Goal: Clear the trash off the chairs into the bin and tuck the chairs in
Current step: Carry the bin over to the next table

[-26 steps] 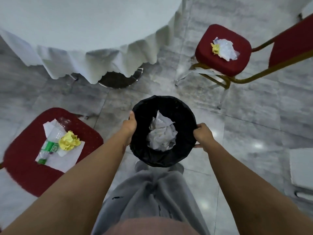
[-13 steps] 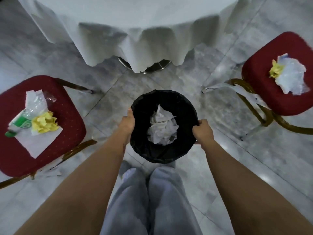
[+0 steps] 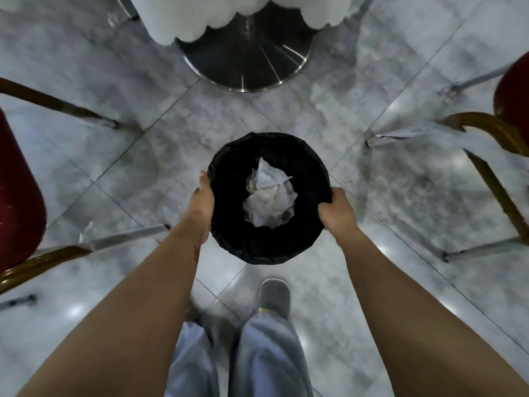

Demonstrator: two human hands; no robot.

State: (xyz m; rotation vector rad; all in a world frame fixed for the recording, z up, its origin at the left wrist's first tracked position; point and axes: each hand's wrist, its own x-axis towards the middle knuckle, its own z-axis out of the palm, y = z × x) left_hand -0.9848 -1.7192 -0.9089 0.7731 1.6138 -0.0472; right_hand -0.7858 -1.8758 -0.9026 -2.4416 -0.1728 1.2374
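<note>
A round black bin (image 3: 229,239) lined with a dark bag is held low over the floor in the middle of the view. Crumpled white paper (image 3: 269,196) lies inside it. My left hand (image 3: 201,203) lies along the bin's left side with its fingers extended against the wall. My right hand (image 3: 337,212) grips the right rim, fingers curled over the edge. A red chair seat (image 3: 17,196) shows at the left edge and another red chair (image 3: 515,96) at the right edge. The trash on both seats is out of frame.
A white tablecloth (image 3: 229,15) hangs at the top over a shiny metal table base (image 3: 246,61). Gold chair legs (image 3: 498,193) with pale wrapped ends splay onto the grey marble floor on both sides. My grey shoe (image 3: 273,296) stands just behind the bin.
The view has tilted down and moved closer to the table, and the bin has gone lower toward the floor. Both chair seats and their trash slid out to the frame edges. Both hands keep their hold.
</note>
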